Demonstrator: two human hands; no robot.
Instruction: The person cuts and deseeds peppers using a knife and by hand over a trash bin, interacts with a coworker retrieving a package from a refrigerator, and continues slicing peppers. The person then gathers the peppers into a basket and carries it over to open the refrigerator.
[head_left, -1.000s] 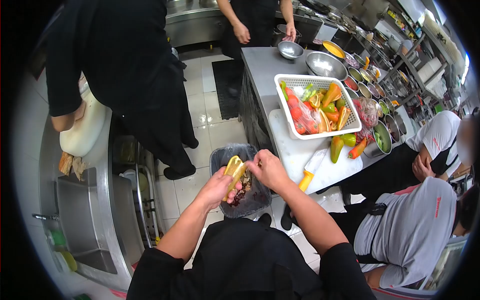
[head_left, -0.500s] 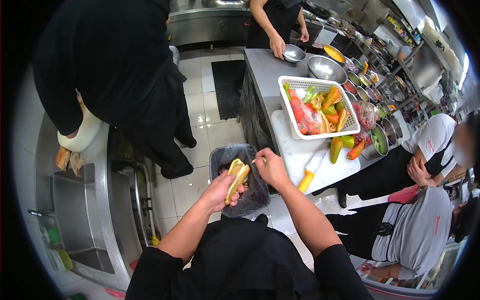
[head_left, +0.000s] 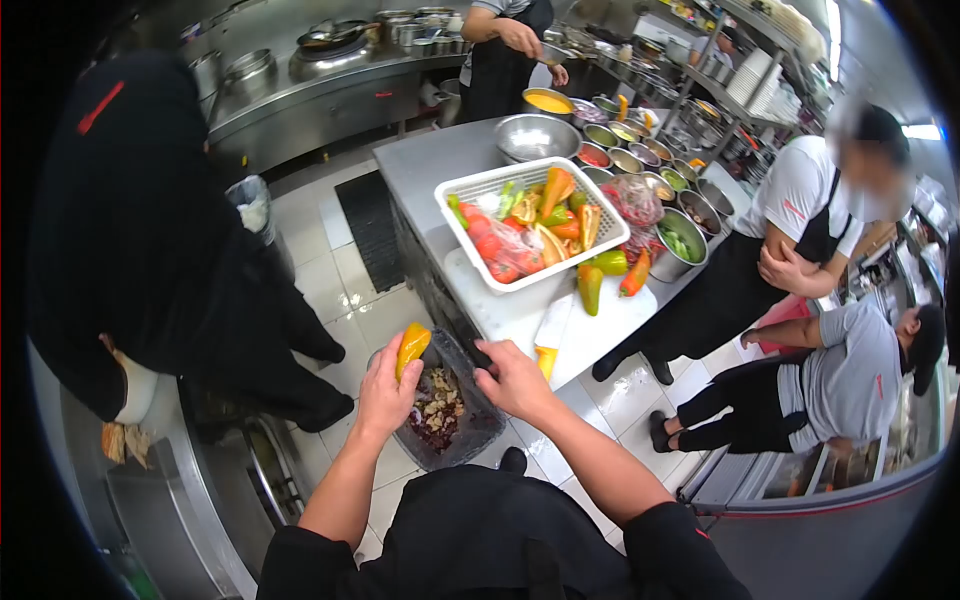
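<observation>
My left hand (head_left: 387, 395) is closed around a yellow pepper half (head_left: 413, 347), its rounded skin side facing up. The pepper is over the left part of a dark lined bin (head_left: 476, 425), which has pale seedy scraps (head_left: 438, 402) and dark red waste inside. Above the bin's right rim, my right hand (head_left: 515, 380) has its thumb and index finger apart, with nothing visible between them. A knife with a yellow handle (head_left: 545, 362) lies on the white cutting board (head_left: 610, 335) beyond my right hand.
A white basket (head_left: 462, 192) of peppers and bagged red vegetables stands on the steel table, partly over the board. Loose peppers (head_left: 590, 288) lie beside it. Metal bowls (head_left: 538, 138) line the back. Co-workers stand left, behind the table and right; a sink counter (head_left: 165, 490) is at left.
The view has swung right. My left hand has turned the pepper from hollow side showing to skin side up. My right hand's pinch has opened near the bin's rim.
</observation>
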